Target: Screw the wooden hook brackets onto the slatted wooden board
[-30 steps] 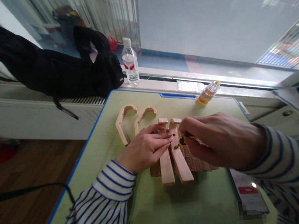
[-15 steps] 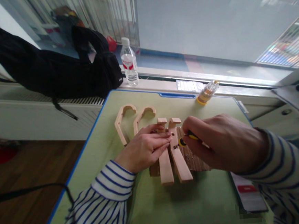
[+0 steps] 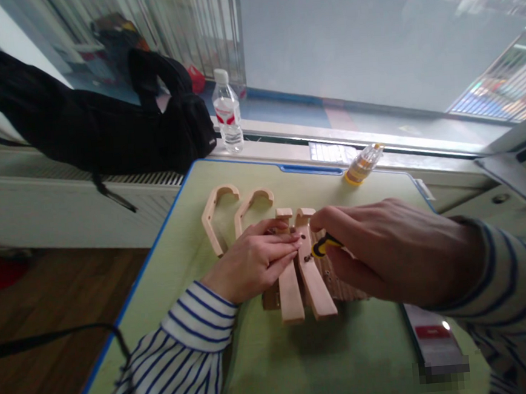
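My right hand [image 3: 385,248] is closed around a yellow and black screwdriver [image 3: 325,244]. Its tip meets a small dark screw [image 3: 308,258] in the right wooden hook [image 3: 320,296]. My left hand [image 3: 254,264] lies across the left wooden hook [image 3: 291,298], fingers stretched out, with fingertips touching the right one near an upper dark hole. The left thumb is hidden. Both hooks lie on a brown ridged board [image 3: 350,291], their straight ends jutting past its near edge. The screwdriver's handle is mostly covered by my right hand.
Two more curved wooden hooks [image 3: 207,216] [image 3: 241,214] lie on the green table [image 3: 180,246]. A clear-and-yellow bottle [image 3: 363,165] stands at the back right. Beyond are a water bottle [image 3: 228,115] and a black bag [image 3: 103,130]. A phone [image 3: 433,335] lies beneath my right forearm.
My right hand has shifted slightly left and turned, showing more of the screwdriver. My left hand and the hooks have stayed almost still.
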### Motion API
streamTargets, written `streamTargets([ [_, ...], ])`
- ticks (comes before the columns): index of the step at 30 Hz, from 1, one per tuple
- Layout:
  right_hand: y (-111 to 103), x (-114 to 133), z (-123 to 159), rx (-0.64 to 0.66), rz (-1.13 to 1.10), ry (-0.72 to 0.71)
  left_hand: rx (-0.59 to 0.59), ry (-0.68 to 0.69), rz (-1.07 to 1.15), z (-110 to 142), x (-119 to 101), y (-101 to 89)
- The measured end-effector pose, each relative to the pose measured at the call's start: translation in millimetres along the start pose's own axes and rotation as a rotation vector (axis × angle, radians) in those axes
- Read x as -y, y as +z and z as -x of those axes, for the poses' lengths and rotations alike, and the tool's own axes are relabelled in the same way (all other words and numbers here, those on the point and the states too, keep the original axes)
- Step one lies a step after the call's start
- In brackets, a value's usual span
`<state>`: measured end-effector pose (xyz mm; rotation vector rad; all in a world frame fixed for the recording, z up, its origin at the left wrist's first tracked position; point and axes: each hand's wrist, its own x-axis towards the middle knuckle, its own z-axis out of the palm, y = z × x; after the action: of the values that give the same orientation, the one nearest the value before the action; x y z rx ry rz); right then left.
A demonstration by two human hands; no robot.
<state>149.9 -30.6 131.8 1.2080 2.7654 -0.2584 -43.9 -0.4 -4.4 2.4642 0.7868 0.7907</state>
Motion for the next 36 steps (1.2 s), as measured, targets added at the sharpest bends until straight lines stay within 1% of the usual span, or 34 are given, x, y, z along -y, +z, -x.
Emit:
streamTargets([
  [3, -1, 0, -2, 0.04, -0.027, -0.055, 0.026, -0.01, 0.004, -1, -2, -2.2],
  [7, 1, -2, -4, 0.024, 0.0, -0.073, 0.041, -0.027, 0.004, -1, -4, -4.1],
  [15, 8, -2, -2, -0.048, 0.02, -0.034, 0.043, -0.017, 0.007, 0, -1, -2.0],
  [19, 11, -3, 1, -0.085, 0.053, 0.018, 0.018, -0.003, 0.002, 0, 0, -0.2],
  [24, 12, -2, 1, -0.067, 0.11, 0.076, 0.012, 0.0, 0.004, 0, 0, 0.8],
  [29, 9, 0, -2, -0.049, 0.149, 0.097, 0.045, -0.015, -0.004, 1, 1, 0.0],
  [36, 0, 3, -4, 0.006, 0.089, 0.077, 0.034, -0.002, -0.022, 0, -1, -0.8],
])
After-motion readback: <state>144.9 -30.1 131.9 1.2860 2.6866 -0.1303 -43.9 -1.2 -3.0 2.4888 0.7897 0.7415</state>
